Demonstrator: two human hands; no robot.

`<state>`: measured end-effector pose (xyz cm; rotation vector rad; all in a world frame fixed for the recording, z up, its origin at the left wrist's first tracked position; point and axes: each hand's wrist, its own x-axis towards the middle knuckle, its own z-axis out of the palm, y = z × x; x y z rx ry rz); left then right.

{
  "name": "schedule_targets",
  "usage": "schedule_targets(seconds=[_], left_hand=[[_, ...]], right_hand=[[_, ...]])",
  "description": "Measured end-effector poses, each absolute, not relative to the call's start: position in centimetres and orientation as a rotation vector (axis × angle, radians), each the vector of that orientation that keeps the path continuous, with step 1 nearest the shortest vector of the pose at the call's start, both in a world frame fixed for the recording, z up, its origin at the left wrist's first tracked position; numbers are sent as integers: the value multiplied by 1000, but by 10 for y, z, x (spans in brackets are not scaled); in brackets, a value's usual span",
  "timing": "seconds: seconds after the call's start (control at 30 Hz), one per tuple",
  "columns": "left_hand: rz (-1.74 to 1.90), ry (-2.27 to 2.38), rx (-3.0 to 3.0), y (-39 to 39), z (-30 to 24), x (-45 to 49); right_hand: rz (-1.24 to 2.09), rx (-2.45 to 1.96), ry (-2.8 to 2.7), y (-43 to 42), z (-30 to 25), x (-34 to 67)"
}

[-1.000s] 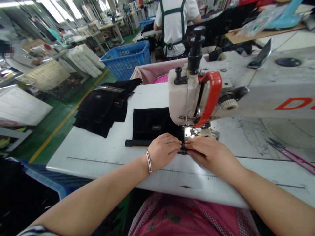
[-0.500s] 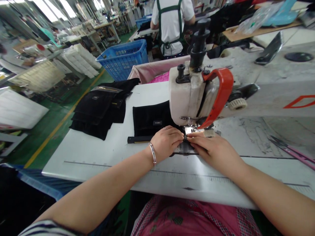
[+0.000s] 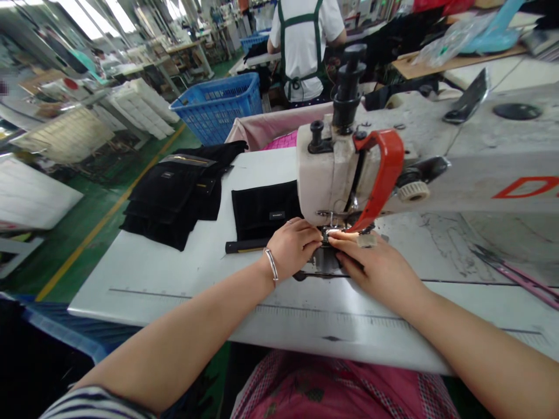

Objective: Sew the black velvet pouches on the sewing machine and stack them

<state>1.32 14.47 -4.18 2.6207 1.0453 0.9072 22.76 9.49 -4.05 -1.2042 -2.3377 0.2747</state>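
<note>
A white sewing table (image 3: 166,273) spans the frame's middle, bearing a white metal sewing machine (image 3: 437,180) at right. Stacked black fabric pieces (image 3: 168,186) lie centre left. A flat black fabric panel (image 3: 255,209) lies at centre, reaching the machine head. Below that head, the left hand (image 3: 293,249) bunches its fingers; the right hand (image 3: 378,262) holds its fingers together, thumb apart. Whether they pinch anything cannot be told. A narrow black strip (image 3: 244,247) edges the panel's lower side.

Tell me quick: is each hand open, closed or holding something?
Left hand: fingers bent at the labelled black fabric panel; whether pinching cannot be told.
Right hand: fingertips just below the sewing machine head; grip cannot be told.
</note>
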Motion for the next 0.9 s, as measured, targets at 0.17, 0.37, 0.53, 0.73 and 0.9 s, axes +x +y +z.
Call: schedule_targets(seconds=[0.17,0.37,0.53,0.73,0.9], left_hand=[[927,1081,2606,143,-43,13],[923,1116,2627,145,-45,13],[978,1092,2632,145,-42,12],[887,1169,2665,146,-43,7],[813,1213,2706,150,-46,2]], right_hand=[[240,-1205,-2365,95,-42,228],[270,-1183,-2320,97,-41,226],[343,-1159,-2258,95,-37,221],[273,-1204,-2280,97,-33,217],[266,-1203,-2279,97,-32,216]])
